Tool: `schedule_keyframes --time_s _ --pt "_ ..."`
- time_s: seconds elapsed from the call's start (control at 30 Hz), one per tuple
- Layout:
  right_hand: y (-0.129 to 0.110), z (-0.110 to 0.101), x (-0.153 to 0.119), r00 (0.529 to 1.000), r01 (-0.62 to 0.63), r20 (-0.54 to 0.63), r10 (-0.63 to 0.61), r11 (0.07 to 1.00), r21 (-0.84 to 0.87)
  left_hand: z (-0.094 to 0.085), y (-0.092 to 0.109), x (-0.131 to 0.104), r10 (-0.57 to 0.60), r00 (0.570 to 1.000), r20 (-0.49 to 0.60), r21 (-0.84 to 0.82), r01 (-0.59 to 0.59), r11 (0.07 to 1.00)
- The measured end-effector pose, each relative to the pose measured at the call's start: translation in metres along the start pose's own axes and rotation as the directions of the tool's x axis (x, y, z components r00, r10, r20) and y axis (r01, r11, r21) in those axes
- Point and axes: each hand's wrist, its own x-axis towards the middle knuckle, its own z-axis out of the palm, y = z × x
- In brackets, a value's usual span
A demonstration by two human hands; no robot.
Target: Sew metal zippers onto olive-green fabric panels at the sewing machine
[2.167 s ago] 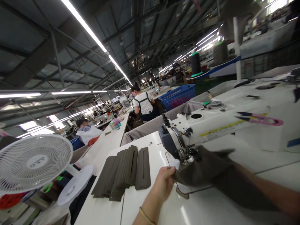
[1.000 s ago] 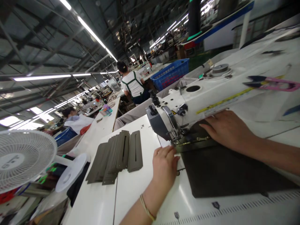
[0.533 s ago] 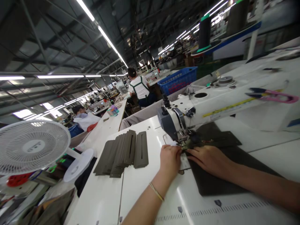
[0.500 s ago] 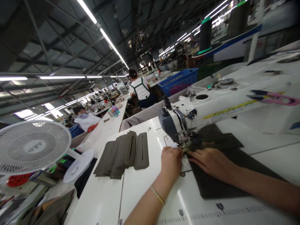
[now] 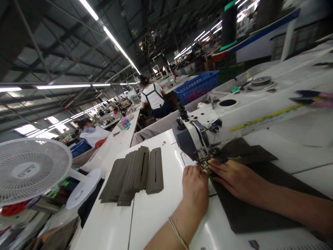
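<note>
A sewing machine head (image 5: 186,137) stands over the white table, its needle area just beyond my fingertips. My left hand (image 5: 195,185) is closed left of the needle, fingers curled at the edge of a dark olive fabric piece (image 5: 251,155); the fingertips are partly hidden. Flat on the fabric lies my right hand (image 5: 235,178), fingers stretched toward the presser foot. A larger dark panel (image 5: 241,215) spreads under my right hand and forearm. Further left, a fanned stack of olive strips (image 5: 130,177) lies beside a smaller pile of slotted strips (image 5: 155,170).
A white fan (image 5: 31,170) stands at the left. Pink-handled thread snips (image 5: 312,99) and a yellow measuring tape (image 5: 265,118) lie on the machine arm. Behind the machine are a blue basket (image 5: 196,86) and a person in a white shirt (image 5: 153,97).
My right hand has slid slightly forward and left, closer to the presser foot. The left hand stays beside the needle, and the camera view has shifted slightly.
</note>
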Motion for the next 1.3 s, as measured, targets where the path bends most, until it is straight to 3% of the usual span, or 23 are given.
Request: schedule_keyframes --time_s 0.3,0.63,0.83,1.3 --pt "-0.003 -0.019 0.018 0.998 -0.045 0.050 0.043 0.998 0.035 0.004 -0.009 0.006 0.076 0.996 -0.053 -0.022 -0.078 0.997" --pt "0.007 -0.008 0.016 0.990 -0.056 0.132 0.048 0.997 0.059 0.013 -0.016 0.009 0.075 0.993 -0.092 -0.054 -0.080 0.995" --pt "0.009 -0.002 0.014 0.993 -0.038 0.113 0.033 0.998 0.040 0.017 -0.017 0.008 0.050 0.993 -0.104 -0.084 -0.058 0.995" --pt "0.014 0.007 0.008 0.992 -0.066 0.114 0.054 0.993 0.099 0.021 -0.021 0.008 0.016 0.999 -0.032 -0.088 -0.019 0.996"
